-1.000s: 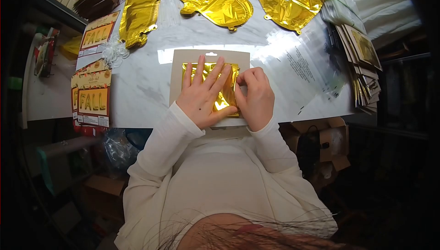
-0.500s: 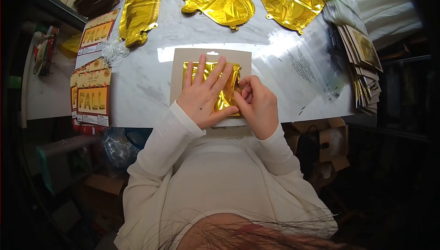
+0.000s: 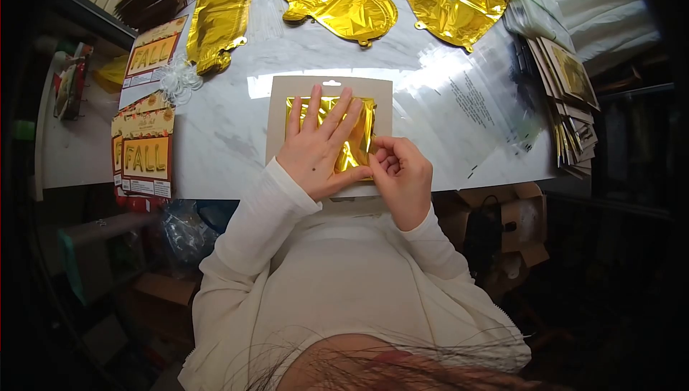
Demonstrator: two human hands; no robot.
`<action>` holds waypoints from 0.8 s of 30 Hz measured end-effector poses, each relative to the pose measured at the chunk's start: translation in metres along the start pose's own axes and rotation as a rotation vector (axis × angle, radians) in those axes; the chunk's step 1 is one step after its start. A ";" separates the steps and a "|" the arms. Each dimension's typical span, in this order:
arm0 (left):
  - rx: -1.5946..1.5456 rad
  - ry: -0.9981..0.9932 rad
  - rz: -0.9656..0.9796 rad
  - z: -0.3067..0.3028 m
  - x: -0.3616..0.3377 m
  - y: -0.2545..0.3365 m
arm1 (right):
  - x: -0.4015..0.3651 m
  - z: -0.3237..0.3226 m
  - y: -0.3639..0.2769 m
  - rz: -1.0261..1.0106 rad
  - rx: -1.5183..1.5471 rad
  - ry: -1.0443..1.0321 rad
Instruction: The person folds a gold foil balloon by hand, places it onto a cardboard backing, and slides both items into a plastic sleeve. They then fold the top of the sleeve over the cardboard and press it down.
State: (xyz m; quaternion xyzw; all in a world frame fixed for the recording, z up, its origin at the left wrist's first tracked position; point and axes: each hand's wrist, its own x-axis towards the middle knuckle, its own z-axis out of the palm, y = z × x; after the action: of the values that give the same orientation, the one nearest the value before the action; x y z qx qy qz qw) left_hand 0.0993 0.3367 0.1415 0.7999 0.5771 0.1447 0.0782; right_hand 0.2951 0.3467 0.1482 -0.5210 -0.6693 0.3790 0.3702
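Observation:
A grey-brown card (image 3: 280, 104) with a hanging slot at its top lies at the table's near edge. On it is a folded square of gold foil (image 3: 354, 153). My left hand (image 3: 321, 148) lies flat over the foil with its fingers spread, covering much of it. At the foil's lower right edge is my right hand (image 3: 402, 176), its thumb and fingers pinched together. Whatever may be between those fingertips is too small to make out.
Gold foil balloons (image 3: 337, 3) lie across the back. At left are printed FALL cards (image 3: 146, 156) and a white string bundle (image 3: 181, 81). Clear plastic bags (image 3: 470, 104) and a stack of cards (image 3: 567, 79) are at right.
My right hand has moved slightly down and to the left along the foil's right edge, and its fingers have drawn closer together. My left hand stays in place.

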 end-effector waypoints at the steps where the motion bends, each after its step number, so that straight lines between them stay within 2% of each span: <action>1: 0.000 -0.001 0.003 0.000 0.000 0.000 | -0.001 0.001 -0.001 -0.028 0.003 0.033; 14: 0.020 -0.009 0.008 0.000 0.000 0.000 | -0.004 0.009 0.009 -0.118 0.010 0.094; 24: 0.075 -0.021 -0.002 -0.002 0.000 0.003 | 0.004 -0.009 0.009 -0.180 0.049 -0.144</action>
State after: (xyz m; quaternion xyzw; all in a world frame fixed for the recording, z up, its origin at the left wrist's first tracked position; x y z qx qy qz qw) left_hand 0.1017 0.3352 0.1445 0.8032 0.5820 0.1144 0.0541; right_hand 0.3060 0.3533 0.1444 -0.4210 -0.7288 0.3967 0.3664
